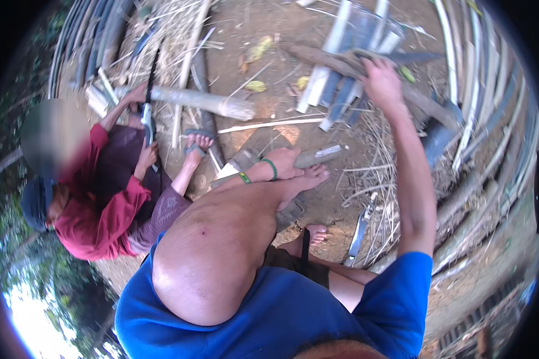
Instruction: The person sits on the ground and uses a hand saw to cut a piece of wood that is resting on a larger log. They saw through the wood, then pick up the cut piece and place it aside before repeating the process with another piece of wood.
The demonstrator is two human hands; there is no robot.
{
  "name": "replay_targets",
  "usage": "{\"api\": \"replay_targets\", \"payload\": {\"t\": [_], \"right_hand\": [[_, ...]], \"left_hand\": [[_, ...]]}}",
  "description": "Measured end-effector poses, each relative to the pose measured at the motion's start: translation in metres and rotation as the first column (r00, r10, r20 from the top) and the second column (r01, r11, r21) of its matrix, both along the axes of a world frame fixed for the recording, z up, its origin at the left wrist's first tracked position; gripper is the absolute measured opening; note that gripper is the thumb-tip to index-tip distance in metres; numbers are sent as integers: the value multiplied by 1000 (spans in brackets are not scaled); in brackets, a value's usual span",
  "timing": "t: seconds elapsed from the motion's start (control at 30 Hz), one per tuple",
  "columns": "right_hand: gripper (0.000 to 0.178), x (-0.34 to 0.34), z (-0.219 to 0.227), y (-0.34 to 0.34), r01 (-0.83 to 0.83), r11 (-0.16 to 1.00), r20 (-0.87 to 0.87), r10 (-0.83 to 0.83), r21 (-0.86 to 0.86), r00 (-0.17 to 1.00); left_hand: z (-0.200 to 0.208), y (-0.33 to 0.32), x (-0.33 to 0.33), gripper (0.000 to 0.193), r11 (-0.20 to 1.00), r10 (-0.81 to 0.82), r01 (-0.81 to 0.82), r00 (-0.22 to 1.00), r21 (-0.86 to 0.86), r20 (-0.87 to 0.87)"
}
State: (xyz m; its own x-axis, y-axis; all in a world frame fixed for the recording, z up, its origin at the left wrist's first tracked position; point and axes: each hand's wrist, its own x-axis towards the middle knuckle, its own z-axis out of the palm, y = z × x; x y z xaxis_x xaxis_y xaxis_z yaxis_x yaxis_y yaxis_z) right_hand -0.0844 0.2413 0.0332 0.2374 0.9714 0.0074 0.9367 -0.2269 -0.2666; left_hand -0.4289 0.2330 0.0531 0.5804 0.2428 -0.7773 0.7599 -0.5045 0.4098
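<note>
My left hand [288,161], with green bands at the wrist, reaches down to the dirt ground and grips one end of a short grey piece [320,155] lying next to my bare foot [310,178]. My right hand [380,81] is stretched far forward, its fingers closed over a brown stick [326,58] that lies across a bundle of pale split bamboo strips [341,72]. A long knife [359,230] lies on the ground by my right side, apart from both hands.
A person in a red top [102,209] sits at my left, holding a dark blade [150,90] against a thick bamboo pole [203,102]. Curved bamboo strips [491,107] pile up along the right, and dry shavings [377,179] litter the ground.
</note>
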Motion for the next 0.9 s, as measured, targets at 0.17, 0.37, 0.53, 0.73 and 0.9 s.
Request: {"api": "replay_targets", "payload": {"t": [0.17, 0.37, 0.53, 0.73, 0.9], "right_hand": [[52, 40, 50, -50, -71, 997, -74, 70, -10, 995], [54, 51, 112, -105, 71, 901, 101, -31, -428, 994], [46, 52, 171, -115, 52, 987, -44, -59, -154, 997], [45, 59, 179, -82, -30, 999, 184, 22, 44, 983], [44, 125, 110, -43, -90, 991, 290, 59, 97, 955]], "left_hand": [[-15, 0, -27, 66, 986, 165, -167, 984, 22, 62], [-39, -10, -42, 65, 964, 260, -265, 961, 36, 94], [-30, -4, -42, 62, 948, 316, -317, 946, -6, 75], [-29, -3, -40, 64, 949, 313, -314, 948, 21, 63], [-22, -1, -38, 63, 951, 305, -307, 950, 32, 58]]}}
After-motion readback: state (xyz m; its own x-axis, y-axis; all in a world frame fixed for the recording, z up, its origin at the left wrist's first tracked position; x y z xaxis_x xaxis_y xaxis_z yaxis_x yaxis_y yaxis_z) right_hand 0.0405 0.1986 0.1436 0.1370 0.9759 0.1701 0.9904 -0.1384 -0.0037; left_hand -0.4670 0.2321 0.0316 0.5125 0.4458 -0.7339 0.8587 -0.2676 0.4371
